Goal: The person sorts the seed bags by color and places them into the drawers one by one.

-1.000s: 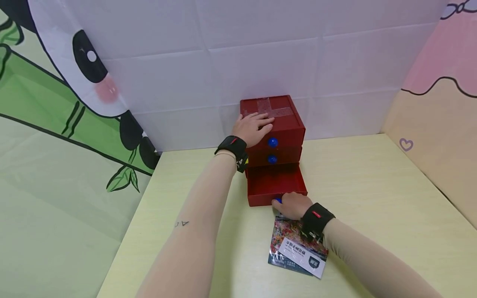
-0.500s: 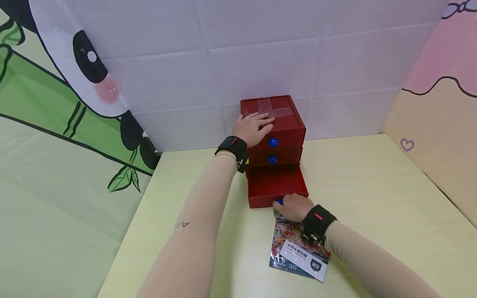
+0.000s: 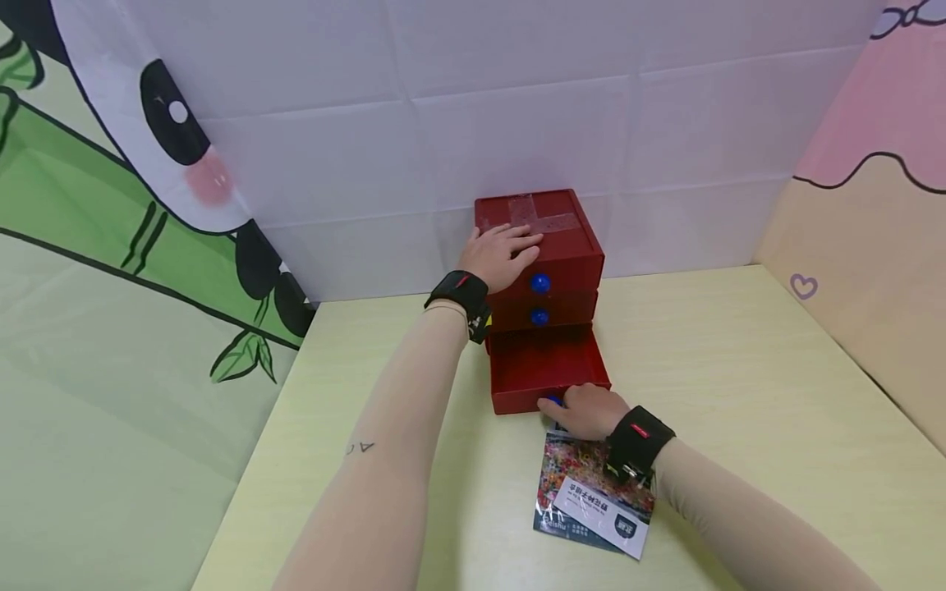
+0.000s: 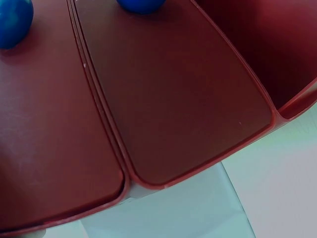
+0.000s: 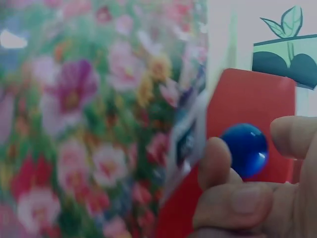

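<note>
A small red drawer cabinet [image 3: 565,246] stands against the back wall, with clear tape across its top. Its bottom drawer [image 3: 547,361] is pulled out, and nothing shows inside. My left hand [image 3: 502,256] rests flat on the cabinet's top left front edge, fingers spread. At the bottom drawer's front, my right hand [image 3: 587,410] has its thumb and curled fingers around the blue knob [image 5: 245,151]. A flower-printed seed packet [image 3: 576,460] with a white label lies on the table under my right wrist. It fills the left of the right wrist view.
Two upper drawers are closed, with blue knobs [image 3: 540,283] on their fronts. The pale wooden table [image 3: 724,394] reaches back to a printed cloth wall [image 3: 355,164]. Another cloth panel [image 3: 872,271] borders the right side.
The bottom drawer has come out very slightly towards me with my right hand at its knob. My right wrist has shifted a little to the right. My left hand stays in place.
</note>
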{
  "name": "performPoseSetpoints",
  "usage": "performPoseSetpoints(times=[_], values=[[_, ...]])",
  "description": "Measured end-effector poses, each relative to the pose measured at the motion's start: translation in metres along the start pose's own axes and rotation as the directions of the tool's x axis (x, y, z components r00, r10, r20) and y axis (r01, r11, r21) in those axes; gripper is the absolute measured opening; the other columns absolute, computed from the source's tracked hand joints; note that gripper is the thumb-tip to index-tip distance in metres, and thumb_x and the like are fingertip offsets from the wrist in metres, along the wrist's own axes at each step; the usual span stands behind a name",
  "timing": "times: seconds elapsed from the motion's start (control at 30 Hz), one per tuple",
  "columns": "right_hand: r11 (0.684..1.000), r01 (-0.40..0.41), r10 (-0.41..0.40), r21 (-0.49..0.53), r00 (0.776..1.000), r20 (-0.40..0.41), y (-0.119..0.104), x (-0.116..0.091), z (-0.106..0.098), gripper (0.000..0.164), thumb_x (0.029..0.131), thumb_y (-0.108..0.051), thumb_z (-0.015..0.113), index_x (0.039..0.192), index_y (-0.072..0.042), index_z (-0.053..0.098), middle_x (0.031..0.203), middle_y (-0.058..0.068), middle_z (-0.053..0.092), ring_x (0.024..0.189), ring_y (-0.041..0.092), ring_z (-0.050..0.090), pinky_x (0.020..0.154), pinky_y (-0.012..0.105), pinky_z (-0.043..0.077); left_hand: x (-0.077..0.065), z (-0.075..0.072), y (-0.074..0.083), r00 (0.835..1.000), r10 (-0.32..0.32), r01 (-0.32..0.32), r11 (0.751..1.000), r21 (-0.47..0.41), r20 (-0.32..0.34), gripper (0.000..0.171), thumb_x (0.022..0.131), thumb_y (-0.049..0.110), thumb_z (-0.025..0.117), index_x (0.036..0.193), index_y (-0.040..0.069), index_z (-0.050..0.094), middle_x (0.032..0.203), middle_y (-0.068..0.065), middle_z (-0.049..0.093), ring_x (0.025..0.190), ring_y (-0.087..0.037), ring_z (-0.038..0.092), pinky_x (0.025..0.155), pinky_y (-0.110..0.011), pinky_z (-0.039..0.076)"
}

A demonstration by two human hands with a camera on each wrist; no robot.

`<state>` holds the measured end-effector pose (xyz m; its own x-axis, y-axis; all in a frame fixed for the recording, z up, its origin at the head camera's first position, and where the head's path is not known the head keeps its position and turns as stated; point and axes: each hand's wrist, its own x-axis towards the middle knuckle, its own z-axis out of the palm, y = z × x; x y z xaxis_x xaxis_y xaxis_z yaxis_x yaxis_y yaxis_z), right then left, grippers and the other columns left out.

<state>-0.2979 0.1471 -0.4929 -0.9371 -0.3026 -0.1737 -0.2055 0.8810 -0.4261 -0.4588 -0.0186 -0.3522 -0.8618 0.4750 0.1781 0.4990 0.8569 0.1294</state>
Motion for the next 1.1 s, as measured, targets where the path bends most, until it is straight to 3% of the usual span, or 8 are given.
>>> performPoseSetpoints(times=[0.17, 0.33, 0.43, 0.57, 0.9, 1.1], values=[[0.998, 0.027, -0.027, 0.053, 1.000, 0.003, 0.010, -0.010, -0.013, 0.048, 0.094, -0.048, 0.056, 0.061, -0.015, 0.064, 0.050, 0.000, 0.048, 0.049, 0.015, 0.045, 0.048, 0.027, 0.036, 0.000, 0.000, 0.000, 1.000, 0.003, -0.003, 1.000, -0.003, 0.001, 0.048, 0.101, 0.053, 0.032, 0.146, 0.039, 0.040, 0.152, 0.010, 0.035, 0.143, -0.019, 0.025, 0.116, -0.053, 0.007], [0.986, 0.132, -0.135, 0.098, 0.991, 0.022, 0.027, -0.020, -0.024, 0.021, 0.093, -0.032, 0.063, 0.082, -0.016, 0.070, 0.061, -0.004, 0.054, 0.057, 0.014, 0.050, 0.052, 0.028, 0.041, 0.000, 0.000, 0.000, 1.000, 0.006, -0.006, 1.000, -0.002, 0.006, 0.048, 0.101, 0.052, 0.032, 0.146, 0.038, 0.040, 0.152, 0.010, 0.035, 0.143, -0.019, 0.025, 0.116, -0.053, 0.007], [0.966, 0.250, -0.251, 0.065, 0.968, 0.004, 0.038, -0.023, -0.030, 0.011, 0.093, -0.026, 0.065, 0.093, -0.017, 0.071, 0.070, -0.009, 0.056, 0.065, 0.011, 0.052, 0.059, 0.028, 0.046, 0.001, 0.001, 0.000, 1.000, 0.007, -0.007, 1.000, 0.005, 0.009, 0.048, 0.101, 0.052, 0.031, 0.146, 0.039, 0.040, 0.152, 0.010, 0.035, 0.143, -0.018, 0.024, 0.116, -0.053, 0.007], [0.930, 0.367, -0.366, 0.011, 0.930, -0.033, 0.051, -0.029, -0.039, 0.007, 0.090, -0.026, 0.069, 0.095, -0.021, 0.071, 0.077, -0.015, 0.056, 0.072, 0.009, 0.053, 0.067, 0.026, 0.049, 0.001, 0.000, 0.000, 1.000, 0.007, -0.007, 1.000, 0.000, 0.009, 0.048, 0.101, 0.052, 0.031, 0.146, 0.038, 0.040, 0.153, 0.010, 0.035, 0.143, -0.019, 0.024, 0.116, -0.053, 0.007], [0.897, 0.441, -0.441, -0.025, 0.897, 0.007, 0.066, -0.040, -0.038, 0.034, 0.079, -0.038, 0.079, 0.107, -0.022, 0.071, 0.108, -0.009, 0.061, 0.103, 0.016, 0.054, 0.086, 0.038, 0.052, 0.003, -0.002, 0.001, 1.000, 0.002, -0.003, 1.000, 0.010, 0.017, 0.049, 0.101, 0.053, 0.030, 0.146, 0.039, 0.038, 0.153, 0.011, 0.033, 0.144, -0.018, 0.023, 0.116, -0.052, 0.006], [0.869, 0.493, -0.491, -0.040, 0.870, 0.046, 0.066, -0.034, -0.031, 0.032, 0.078, -0.038, 0.079, 0.107, -0.026, 0.071, 0.109, -0.011, 0.060, 0.107, 0.013, 0.050, 0.089, 0.038, 0.051, 0.003, -0.001, 0.000, 1.000, -0.003, 0.003, 1.000, 0.014, 0.023, 0.049, 0.101, 0.053, 0.029, 0.147, 0.039, 0.038, 0.153, 0.011, 0.033, 0.144, -0.017, 0.022, 0.116, -0.052, 0.007]])
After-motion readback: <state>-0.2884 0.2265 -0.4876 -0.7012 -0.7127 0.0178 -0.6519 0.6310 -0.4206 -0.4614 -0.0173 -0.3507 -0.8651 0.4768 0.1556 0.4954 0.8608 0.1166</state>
